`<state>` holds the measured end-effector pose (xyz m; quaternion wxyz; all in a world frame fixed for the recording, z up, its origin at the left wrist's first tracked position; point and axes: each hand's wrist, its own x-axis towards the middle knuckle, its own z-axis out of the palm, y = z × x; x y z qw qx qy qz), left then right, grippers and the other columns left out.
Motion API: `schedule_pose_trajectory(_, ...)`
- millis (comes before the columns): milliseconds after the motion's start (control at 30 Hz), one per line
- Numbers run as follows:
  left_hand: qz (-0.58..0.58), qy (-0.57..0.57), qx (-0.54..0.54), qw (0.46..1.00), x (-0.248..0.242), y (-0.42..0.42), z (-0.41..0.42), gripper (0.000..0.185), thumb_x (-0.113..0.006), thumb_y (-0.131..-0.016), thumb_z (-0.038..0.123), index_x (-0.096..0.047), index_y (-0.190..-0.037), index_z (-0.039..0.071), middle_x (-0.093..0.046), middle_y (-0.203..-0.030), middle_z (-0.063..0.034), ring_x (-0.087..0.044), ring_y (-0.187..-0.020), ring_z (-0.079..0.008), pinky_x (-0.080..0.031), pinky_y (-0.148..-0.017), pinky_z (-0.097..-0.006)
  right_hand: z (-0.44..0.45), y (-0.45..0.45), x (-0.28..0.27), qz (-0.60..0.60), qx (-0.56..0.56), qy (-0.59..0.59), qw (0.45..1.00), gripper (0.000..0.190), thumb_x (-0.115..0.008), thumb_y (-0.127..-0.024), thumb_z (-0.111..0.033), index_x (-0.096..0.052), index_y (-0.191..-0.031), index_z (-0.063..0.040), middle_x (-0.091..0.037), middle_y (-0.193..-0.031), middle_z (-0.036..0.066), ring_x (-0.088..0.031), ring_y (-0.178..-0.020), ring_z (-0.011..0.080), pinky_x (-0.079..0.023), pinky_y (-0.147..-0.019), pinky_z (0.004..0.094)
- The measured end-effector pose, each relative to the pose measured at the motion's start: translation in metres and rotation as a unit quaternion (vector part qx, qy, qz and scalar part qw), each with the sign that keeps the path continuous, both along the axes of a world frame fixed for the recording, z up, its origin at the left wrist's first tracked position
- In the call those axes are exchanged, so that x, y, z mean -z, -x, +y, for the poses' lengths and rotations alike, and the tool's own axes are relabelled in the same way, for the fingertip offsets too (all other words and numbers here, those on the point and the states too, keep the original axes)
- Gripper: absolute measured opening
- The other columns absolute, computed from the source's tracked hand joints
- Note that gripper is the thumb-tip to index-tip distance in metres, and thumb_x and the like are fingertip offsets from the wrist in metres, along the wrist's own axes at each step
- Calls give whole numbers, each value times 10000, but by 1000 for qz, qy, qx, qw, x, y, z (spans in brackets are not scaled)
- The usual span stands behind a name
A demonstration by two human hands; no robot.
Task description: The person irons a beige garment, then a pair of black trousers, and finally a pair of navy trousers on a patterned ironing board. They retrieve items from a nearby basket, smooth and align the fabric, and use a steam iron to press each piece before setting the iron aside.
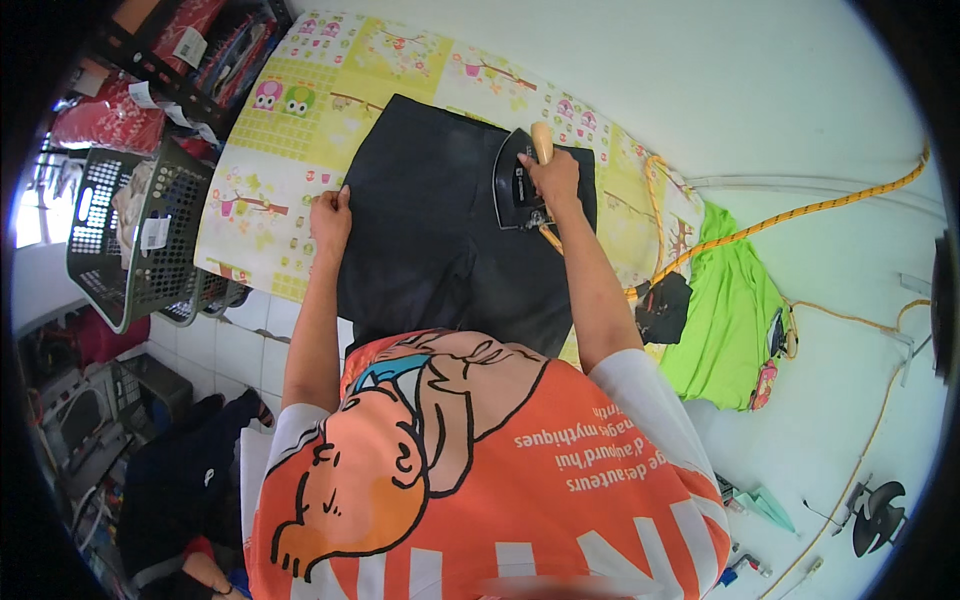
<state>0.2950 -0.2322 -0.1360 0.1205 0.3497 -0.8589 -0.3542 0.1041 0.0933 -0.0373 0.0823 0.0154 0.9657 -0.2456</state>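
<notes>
Black trousers [420, 180] lie spread over an ironing surface covered with owl-and-branch print cloth [259, 161], waist edge away from me. My right hand [553, 176] is closed round the light wooden handle of a black electric iron [517, 184], whose soleplate rests on the upper right part of the trousers. My left hand [331, 217] rests at the left edge of the trousers, fingertips against the fabric; whether it pinches the cloth is not clear. A yellow-orange cord [780, 217] runs from near the iron towards the wall at the right.
Green perforated plastic baskets [135, 232] stand at the left, below a dark metal shelf [161, 82] with bagged red clothing. Bright green cloth [724, 315] hangs at the right beside a small black cloth [666, 309]. Another person [180, 480] is low at the left. A black fan [879, 517] is at lower right.
</notes>
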Motion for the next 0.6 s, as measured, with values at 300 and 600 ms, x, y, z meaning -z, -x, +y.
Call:
schedule_pose_trajectory(300, 1, -12, 4, 1000, 10, 3, -7, 408, -662, -900, 371, -670, -797, -23, -630, -760, -183, -599, -762, -328, -468, -710, -425, 37, -130, -8, -30, -79, -29, 996, 465, -810, -725, -402, -683, -963, -23, -680, -876, 236, -651, -877, 428, -519, -756, 478)
schedule_pose_trajectory(600, -34, -3, 33, 999, 3, 6, -11, 375, -653, -907, 320, -662, -792, -37, -619, -751, -219, -598, -805, -371, -462, -731, -449, 167, -154, -26, 18, 72, -99, 992, 466, -775, -768, -452, -686, -844, -1, -668, -754, 226, -655, -748, 422, -496, -665, 470)
